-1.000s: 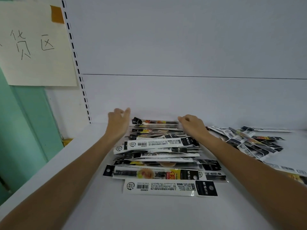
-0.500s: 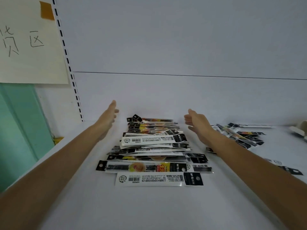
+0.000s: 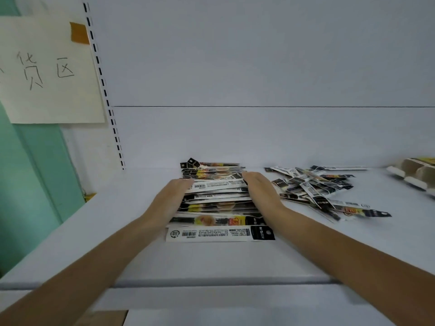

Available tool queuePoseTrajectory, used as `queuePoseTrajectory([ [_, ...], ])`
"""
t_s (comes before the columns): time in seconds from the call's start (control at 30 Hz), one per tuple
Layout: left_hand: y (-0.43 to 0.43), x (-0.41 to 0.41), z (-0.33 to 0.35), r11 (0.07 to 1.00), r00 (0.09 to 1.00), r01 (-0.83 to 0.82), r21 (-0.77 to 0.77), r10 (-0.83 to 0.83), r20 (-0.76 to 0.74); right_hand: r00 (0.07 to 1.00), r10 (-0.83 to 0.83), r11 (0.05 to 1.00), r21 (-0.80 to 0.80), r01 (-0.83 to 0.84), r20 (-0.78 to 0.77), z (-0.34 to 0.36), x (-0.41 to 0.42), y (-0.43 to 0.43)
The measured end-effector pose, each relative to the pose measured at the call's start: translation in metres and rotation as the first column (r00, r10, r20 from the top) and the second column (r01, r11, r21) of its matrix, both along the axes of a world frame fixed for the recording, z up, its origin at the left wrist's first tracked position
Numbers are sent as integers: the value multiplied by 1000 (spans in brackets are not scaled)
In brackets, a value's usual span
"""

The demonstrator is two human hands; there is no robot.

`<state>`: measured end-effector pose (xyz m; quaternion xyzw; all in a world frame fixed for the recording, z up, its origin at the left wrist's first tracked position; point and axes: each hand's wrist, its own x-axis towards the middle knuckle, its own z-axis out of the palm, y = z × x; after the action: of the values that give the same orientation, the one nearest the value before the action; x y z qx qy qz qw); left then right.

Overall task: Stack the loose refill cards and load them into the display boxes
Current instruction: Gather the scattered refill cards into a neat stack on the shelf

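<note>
The left hand (image 3: 173,196) and right hand (image 3: 261,191) are held flat, fingers straight, against opposite ends of a stack of refill cards (image 3: 219,203) on a white shelf (image 3: 211,260) — loose cards (image 3: 315,187) are scattered just right.

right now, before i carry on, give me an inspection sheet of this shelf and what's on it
surface: white shelf, with cards lying across its middle and right
job's things: card stack in the middle, fanned and not yet squared, nearest card showing its barcode side; loose cards scattered to its right; box at far right, cut off by the frame
clutter: nothing seen
grips: left grip and right grip press flat against the two ends of the stack
cables: nothing seen
surroundings: handwritten paper note taped at upper left, slotted rail beside it, green wall at left
</note>
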<state>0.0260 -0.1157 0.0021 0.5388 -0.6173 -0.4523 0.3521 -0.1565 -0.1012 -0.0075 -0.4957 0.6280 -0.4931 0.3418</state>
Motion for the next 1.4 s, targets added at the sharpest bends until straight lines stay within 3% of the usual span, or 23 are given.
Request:
queuePoseTrajectory([
  [0.1,9,18,-3,955,941,71,-288,32,337,998,-39,999,-4,39,-42,-2,-9,0],
  [0.17,17,29,-7,870,883,304,-390,-104,457,982,-14,999,-52,5,-186,-2,-20,9],
  [0.2,24,31,-6,814,832,438,-381,-207,515,951,58,992,-86,-88,-303,-1,-25,16],
  [0.27,24,32,-15,739,690,589,-328,-248,680,766,289,923,-44,-381,-574,1,-26,30],
  [0.33,20,30,-20,729,593,604,-322,-141,793,457,379,837,87,-540,-804,-3,-24,32],
  [0.4,13,26,-20,745,564,570,-348,-46,825,250,307,841,138,-524,-918,-7,-26,21],
  [0.47,3,23,-20,751,544,545,-372,21,839,183,227,874,117,-472,-957,-5,-30,9],
  [0.67,-32,12,-12,777,474,526,-347,71,878,244,226,889,97,-448,-943,2,-37,-15],
  [0.83,-23,-4,-9,715,365,599,-360,157,918,493,304,883,47,-468,-815,20,-61,0],
  [1.03,0,-56,-5,562,421,706,-432,158,893,402,254,949,147,-278,-880,19,-118,31],
  [1.1,8,-80,-9,549,446,725,-416,87,891,388,243,965,181,-190,-889,17,-147,40],
  [1.23,13,-123,-9,517,411,769,-375,49,910,395,242,970,220,-101,-886,14,-197,49],
  [1.4,5,-186,-4,666,470,655,-356,10,883,412,183,983,160,-90,-893,9,-245,40],
])
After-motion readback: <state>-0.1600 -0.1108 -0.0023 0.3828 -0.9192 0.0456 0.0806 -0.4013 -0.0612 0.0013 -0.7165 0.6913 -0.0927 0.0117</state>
